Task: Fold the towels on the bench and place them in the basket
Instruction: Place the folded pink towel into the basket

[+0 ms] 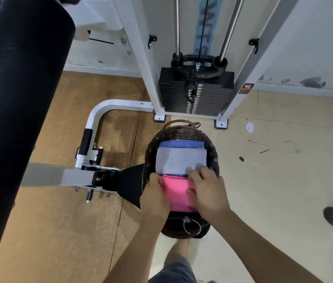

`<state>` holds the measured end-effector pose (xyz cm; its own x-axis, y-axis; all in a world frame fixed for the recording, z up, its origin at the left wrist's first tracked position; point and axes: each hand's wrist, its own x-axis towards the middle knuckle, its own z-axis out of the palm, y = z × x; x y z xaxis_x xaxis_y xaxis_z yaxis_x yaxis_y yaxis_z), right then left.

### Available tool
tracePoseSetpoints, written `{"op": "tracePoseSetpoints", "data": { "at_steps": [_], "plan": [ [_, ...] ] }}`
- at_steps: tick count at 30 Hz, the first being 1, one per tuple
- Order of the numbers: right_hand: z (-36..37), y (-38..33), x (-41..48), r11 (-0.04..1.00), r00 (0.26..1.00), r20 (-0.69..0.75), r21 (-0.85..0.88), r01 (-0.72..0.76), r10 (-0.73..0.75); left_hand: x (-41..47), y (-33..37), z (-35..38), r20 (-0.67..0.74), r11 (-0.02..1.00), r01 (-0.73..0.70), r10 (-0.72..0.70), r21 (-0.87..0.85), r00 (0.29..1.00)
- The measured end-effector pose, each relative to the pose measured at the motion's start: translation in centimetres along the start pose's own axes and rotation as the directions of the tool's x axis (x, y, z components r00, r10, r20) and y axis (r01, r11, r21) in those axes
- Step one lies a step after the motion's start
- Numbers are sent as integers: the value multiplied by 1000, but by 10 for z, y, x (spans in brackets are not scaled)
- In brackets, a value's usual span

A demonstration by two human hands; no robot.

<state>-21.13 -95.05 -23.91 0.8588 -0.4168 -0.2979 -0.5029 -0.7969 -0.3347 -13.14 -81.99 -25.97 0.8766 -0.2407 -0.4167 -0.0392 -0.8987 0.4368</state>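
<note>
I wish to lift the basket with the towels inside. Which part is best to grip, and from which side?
Probably the woven handle at the far end of the basket, taken from above: it arches up off the rim, clear of the towels. Whether the near end has a matching handle cannot be seen.
</note>
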Motion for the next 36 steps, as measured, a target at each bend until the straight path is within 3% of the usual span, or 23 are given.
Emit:
{"op": "tracePoseSetpoints", "data": {
  "at_steps": [3, 6, 10, 13, 15, 17, 19, 22, 26, 30, 36],
  "plan": [
    [-2, -4, -6, 999, 990, -131, -26, 38, -41, 3, 0, 2, -5, 999, 28, -28, 23, 1000],
    [1, -6, -13, 998, 998, -36, -25, 51, -52, 5, 0, 4, 32, 992, -17, 13, 124, 999],
    [7, -8, -24, 993, 998, 36, -106, 58, -55, 5, 3, 5, 79, 991, -1, -10, 137, 997],
    [5, -8, -23, 996, 996, 93, -91, 22, -14, 6, 7, -8, 153, 934, -115, 65, 339, 986],
    [4, -5, -19, 999, 984, 176, -41, 11, -3, 7, 8, -18, 74, 912, -202, 189, 357, 979],
    [1, -1, -14, 996, 971, 239, 78, -40, 20, 6, 6, -19, 39, 904, -335, 337, 264, 941],
    [-5, -1, -9, 961, 970, 234, 245, -128, 69, 3, 4, -11, 155, 884, -432, 408, 177, 900],
    [-10, -1, -7, 817, 944, 280, 493, -299, 176, 1, 1, 5, 249, 869, -421, 361, 261, 899],
    [-7, 1, -11, 756, 927, 312, 550, -353, 206, 5, 5, 9, 240, 875, -381, 318, 299, 917],
    [-11, 3, -16, 683, 918, 321, 618, -389, 233, 1, 5, 3, 166, 867, -424, 393, 262, 905],
    [-8, 12, -35, 765, 937, 319, 565, -309, 143, -20, -4, 8, 200, 804, -536, 499, 256, 843]
  ]
}}
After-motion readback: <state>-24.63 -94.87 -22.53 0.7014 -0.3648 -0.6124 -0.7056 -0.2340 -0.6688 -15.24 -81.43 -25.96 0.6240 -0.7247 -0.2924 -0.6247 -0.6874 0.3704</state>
